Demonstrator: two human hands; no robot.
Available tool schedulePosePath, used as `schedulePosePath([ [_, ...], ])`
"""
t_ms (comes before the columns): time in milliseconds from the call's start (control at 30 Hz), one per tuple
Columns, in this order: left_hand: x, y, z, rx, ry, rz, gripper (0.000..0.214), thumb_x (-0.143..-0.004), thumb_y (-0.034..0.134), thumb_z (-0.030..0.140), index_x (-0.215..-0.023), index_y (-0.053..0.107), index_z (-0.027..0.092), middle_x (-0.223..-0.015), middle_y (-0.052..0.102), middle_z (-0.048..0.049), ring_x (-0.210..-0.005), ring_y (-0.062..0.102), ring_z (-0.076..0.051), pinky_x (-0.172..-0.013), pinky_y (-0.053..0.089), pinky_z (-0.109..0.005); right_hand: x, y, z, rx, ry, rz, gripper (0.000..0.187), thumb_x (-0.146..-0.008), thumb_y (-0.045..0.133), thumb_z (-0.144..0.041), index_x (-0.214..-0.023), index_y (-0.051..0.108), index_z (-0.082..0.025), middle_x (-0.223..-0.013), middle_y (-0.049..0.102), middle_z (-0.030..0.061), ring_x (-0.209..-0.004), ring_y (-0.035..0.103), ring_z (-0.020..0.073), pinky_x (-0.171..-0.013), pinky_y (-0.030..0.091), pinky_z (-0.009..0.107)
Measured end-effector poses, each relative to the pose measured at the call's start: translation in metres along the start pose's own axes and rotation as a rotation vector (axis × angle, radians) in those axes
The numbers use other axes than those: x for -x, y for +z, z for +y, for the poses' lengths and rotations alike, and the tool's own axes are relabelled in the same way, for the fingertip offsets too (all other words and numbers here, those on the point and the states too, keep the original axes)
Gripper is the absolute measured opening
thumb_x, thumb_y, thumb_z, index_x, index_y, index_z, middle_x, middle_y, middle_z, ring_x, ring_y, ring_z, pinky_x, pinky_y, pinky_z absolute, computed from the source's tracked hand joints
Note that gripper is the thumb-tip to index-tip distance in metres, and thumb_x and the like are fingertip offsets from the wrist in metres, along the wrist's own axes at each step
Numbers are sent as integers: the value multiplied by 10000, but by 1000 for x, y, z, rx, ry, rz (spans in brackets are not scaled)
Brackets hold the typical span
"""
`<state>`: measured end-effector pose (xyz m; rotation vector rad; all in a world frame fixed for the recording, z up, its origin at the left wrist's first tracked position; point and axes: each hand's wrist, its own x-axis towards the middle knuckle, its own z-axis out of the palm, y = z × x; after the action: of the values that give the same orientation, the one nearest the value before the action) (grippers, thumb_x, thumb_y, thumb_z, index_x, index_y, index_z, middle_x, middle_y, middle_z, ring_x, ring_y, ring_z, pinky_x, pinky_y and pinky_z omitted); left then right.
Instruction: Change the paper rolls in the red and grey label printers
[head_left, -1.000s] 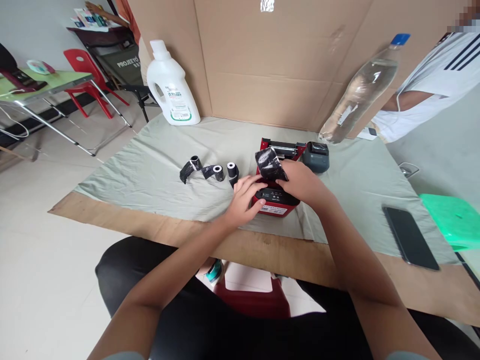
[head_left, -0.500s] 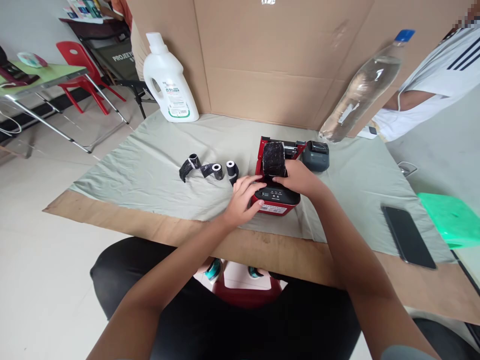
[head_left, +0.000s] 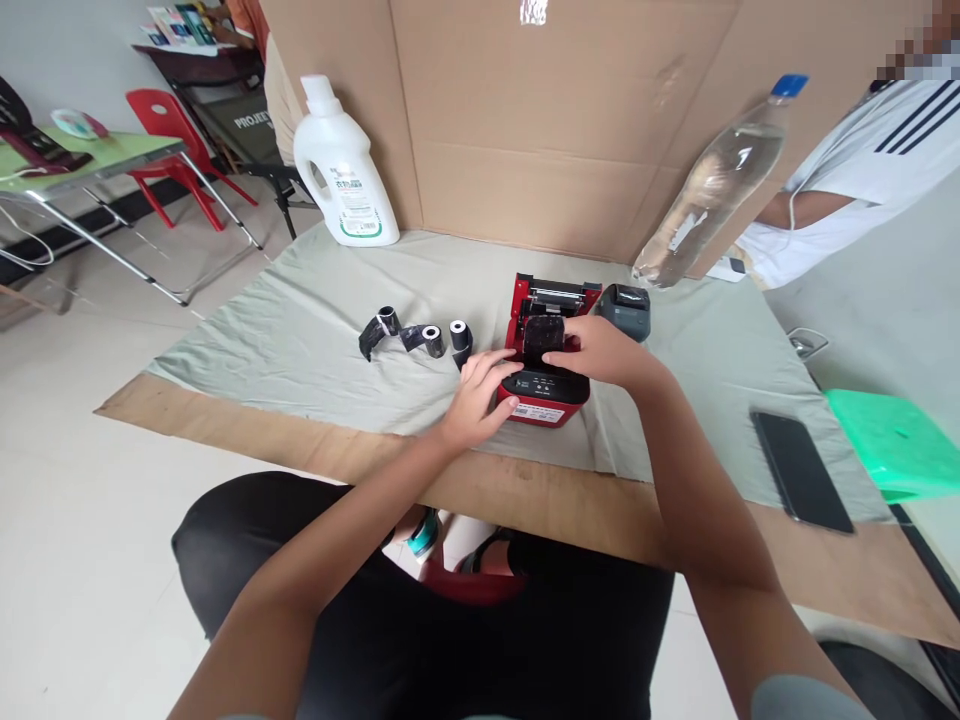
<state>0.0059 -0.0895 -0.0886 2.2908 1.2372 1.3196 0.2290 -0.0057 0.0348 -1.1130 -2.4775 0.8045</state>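
A small red and black printer [head_left: 545, 386] stands on the cloth with its lid up, its inside facing upward. My left hand [head_left: 474, 398] grips its left front corner, fingers over the top and thumb on the front. Between the thumb and fingers of my right hand [head_left: 604, 352] is a black roll [head_left: 543, 336], low in the printer's opening; its underside is hidden. Left of the printer lie three smaller black rolls with white cores, the nearest roll [head_left: 460, 336] close to my left fingers. Behind my right hand sits a dark grey device [head_left: 626, 312].
A white detergent bottle [head_left: 349, 180] and a clear bottle with a blue cap [head_left: 712, 190] stand before a cardboard panel [head_left: 532, 120]. A phone [head_left: 801, 470] lies at right, near a green stool [head_left: 896, 440]. Other people are behind the panel's sides.
My right hand has lowered the black roll into the printer's opening, so the raised lid's mechanism shows behind it. My left hand keeps its place on the corner. The view has shifted slightly.
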Motion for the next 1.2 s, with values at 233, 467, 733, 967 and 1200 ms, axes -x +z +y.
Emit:
schedulePosePath([
  [233,0,1,1,-96,152,21,457,-1020,484,529,-1285,647,194,-1574,501,-198,-1441,464,-321,-1180,366,-533,36,-32,-30,-66,-63,-183,199,-906,685,-343,-1024,819,-254,-1067,810,27,-972,743,226,-806,555,307],
  [467,4,4,15,-249,210,-70,278,-958,551,386,-1100,697,197,-1368,711,-163,-1361,568,-343,-1123,351,-534,27,-32,-15,-37,-63,258,259,-970,565,-332,-985,791,-206,-1054,804,65,-1010,722,252,-904,536,367],
  [733,5,-4,28,-400,405,33,198,-948,575,284,-1087,702,222,-1314,764,-93,-1239,666,-281,-1065,349,-472,2,-16,16,-41,-29,533,315,-957,543,-321,-1180,722,-187,-1149,775,107,-1064,700,281,-988,508,439],
  [967,4,-13,27,-395,458,91,254,-968,546,240,-1180,685,224,-1281,779,-83,-1200,662,-276,-1021,355,-451,19,-18,5,130,-28,-103,323,-832,586,-116,-1104,737,-199,-963,744,73,-896,674,242,-785,493,340],
  [1200,8,-26,18,-362,426,178,331,-1000,511,221,-1287,675,247,-1309,750,-103,-1205,659,-265,-1036,405,-449,14,-19,24,135,132,-70,477,-828,730,-330,-1300,714,-264,-1294,643,128,-1277,579,389,-1072,486,499],
])
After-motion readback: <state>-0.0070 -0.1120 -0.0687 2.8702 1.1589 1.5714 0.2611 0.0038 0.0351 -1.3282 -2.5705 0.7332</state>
